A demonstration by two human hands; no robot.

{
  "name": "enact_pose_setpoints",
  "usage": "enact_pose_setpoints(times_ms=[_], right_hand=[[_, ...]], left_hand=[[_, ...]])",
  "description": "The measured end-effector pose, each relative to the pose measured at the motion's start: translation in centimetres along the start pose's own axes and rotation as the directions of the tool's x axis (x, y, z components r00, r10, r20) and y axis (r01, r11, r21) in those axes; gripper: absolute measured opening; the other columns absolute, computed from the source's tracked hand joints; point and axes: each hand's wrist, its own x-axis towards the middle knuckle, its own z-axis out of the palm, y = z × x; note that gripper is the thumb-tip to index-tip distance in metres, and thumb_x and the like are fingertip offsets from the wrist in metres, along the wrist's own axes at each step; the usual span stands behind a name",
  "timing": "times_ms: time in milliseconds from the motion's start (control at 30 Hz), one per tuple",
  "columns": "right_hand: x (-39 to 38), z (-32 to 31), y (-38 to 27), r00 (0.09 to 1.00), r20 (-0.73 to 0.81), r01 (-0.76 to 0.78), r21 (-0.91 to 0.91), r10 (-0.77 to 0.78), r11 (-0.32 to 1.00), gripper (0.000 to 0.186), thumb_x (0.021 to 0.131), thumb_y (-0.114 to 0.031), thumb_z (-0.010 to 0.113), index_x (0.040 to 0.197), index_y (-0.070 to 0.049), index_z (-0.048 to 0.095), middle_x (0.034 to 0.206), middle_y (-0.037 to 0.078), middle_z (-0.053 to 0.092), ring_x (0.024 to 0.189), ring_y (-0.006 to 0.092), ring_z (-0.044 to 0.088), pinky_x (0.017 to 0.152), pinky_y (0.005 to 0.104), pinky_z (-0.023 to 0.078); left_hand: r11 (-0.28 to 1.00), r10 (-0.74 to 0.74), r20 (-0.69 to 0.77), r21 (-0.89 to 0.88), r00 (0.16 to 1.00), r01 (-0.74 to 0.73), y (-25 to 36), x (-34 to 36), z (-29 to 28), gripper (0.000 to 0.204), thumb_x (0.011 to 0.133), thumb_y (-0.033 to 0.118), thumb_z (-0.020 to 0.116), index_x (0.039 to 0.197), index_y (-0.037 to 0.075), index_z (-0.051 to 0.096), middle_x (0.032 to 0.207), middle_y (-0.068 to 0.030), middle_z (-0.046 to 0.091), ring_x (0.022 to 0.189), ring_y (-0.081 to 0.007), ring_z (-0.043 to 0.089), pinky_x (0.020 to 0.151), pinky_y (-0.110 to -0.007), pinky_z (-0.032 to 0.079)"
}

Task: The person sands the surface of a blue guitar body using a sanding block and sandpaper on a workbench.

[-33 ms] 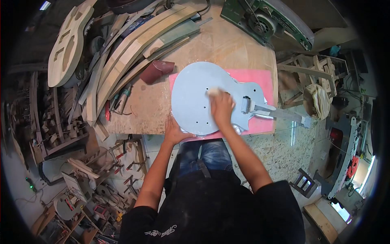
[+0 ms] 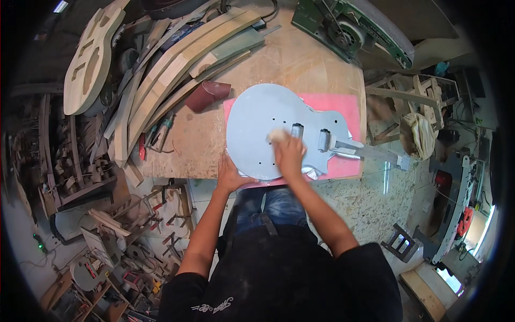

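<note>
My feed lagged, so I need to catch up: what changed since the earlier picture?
The right hand and its pale block moved toward the person and slightly left over the grey guitar body, uncovering a pickup cavity. Nothing was visibly taken up or let go. The left hand stays at the body's near-left edge.

I observe a black short-sleeved shirt (image 2: 289,273), white script lettering (image 2: 213,305) on its left chest, faded blue jeans (image 2: 287,205).
</note>
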Motion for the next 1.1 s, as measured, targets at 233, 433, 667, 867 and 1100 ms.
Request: enact_pose_setpoints(times_ms=[233,433,667,867,1100], right_hand=[[2.4,-0.9,1.1,0.968,0.109,0.211,0.137,-0.226,0.968,0.023,0.091,-0.021,0.073,0.114,-0.021,0.077,0.142,0.009,0.064,0.124,0.0346,0.057,0.104,0.0578,0.041],[14.6,-4.2,4.4,0.976,-0.112,-0.169,0.138,0.185,0.976,0.026,0.090,-0.020,0.076,0.116,-0.014,0.075,0.125,0.014,0.068,0.120,0.0365,0.059,0.104,0.0525,0.043],[0.5,-11.1,11.7,0.924,-0.234,-0.186,0.418,0.304,0.889,0.026,0.090,-0.008,0.075,0.115,-0.001,0.072,0.115,0.018,0.068,0.109,0.0360,0.065,0.095,0.0451,0.051],[-19.7,-16.5,18.0,0.741,-0.251,-0.540,0.328,0.622,0.776,0.025,0.094,-0.010,0.074,0.116,0.002,0.069,0.110,0.016,0.067,0.107,0.0307,0.063,0.098,0.0420,0.049],[-29.0,-15.7,19.0,0.711,-0.192,-0.619,0.285,0.676,0.732,0.024,0.095,-0.016,0.075,0.109,0.002,0.069,0.106,0.013,0.068,0.102,0.0270,0.063,0.097,0.0394,0.049]], left_hand=[[0.999,0.033,-0.057,0.025,0.998,-0.032,-1.9,-0.5,0.3,0.161,0.047,0.066,0.097,0.163,-0.009,0.015,0.167,-0.0337,0.026,0.156,-0.0480,0.025,0.130,-0.052,0.018],[0.985,0.109,-0.038,-0.130,0.993,-0.113,0.0,-0.4,-0.7,0.153,0.057,0.063,0.096,0.163,-0.009,0.012,0.167,-0.0332,0.026,0.157,-0.0460,0.025,0.130,-0.052,0.020],[0.974,0.054,-0.303,0.224,0.951,0.017,0.4,1.3,-1.3,0.107,0.092,0.061,0.068,0.163,-0.008,0.026,0.171,-0.0291,0.025,0.160,-0.0427,0.022,0.131,-0.055,0.011],[0.904,0.304,-0.156,0.360,0.940,-0.232,10.8,2.9,4.8,0.104,0.095,0.070,0.058,0.161,-0.007,0.032,0.171,-0.0274,0.025,0.161,-0.0404,0.019,0.130,-0.058,0.012],[0.568,0.772,0.124,0.306,0.623,-0.764,11.6,2.1,10.1,0.101,0.091,0.065,0.065,0.164,0.003,0.032,0.172,-0.0134,0.031,0.161,-0.0291,0.024,0.130,-0.055,0.016]])
